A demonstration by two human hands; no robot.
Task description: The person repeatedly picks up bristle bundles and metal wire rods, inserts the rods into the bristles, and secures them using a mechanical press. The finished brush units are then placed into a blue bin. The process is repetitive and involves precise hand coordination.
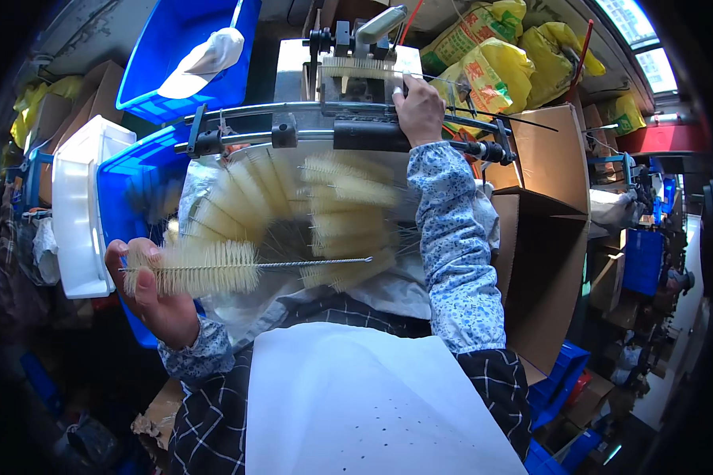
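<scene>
My left hand (157, 297) grips a bottle brush (214, 267) by its pale bristles, thumb across them. The brush lies level, and its bare twisted wire stem points right. Ahead of me, my right hand (421, 109) reaches over a metal rail to a bench machine (347, 41). Its thumb and forefinger close at the right end of a second bottle brush (360, 70) lying level in the machine. Part of that brush is hidden behind the fingers. Between my arms, many similar brushes (348, 190) lie fanned in two groups on pale cloth over my lap.
Blue bins (139, 214) and a white plastic tray (75, 206) stand at left, with a white cap (206, 62) at the far bin. An open cardboard box (543, 269) is beside my right arm. Yellow sacks (491, 71) lie behind. The double rail (309, 136) crosses before me.
</scene>
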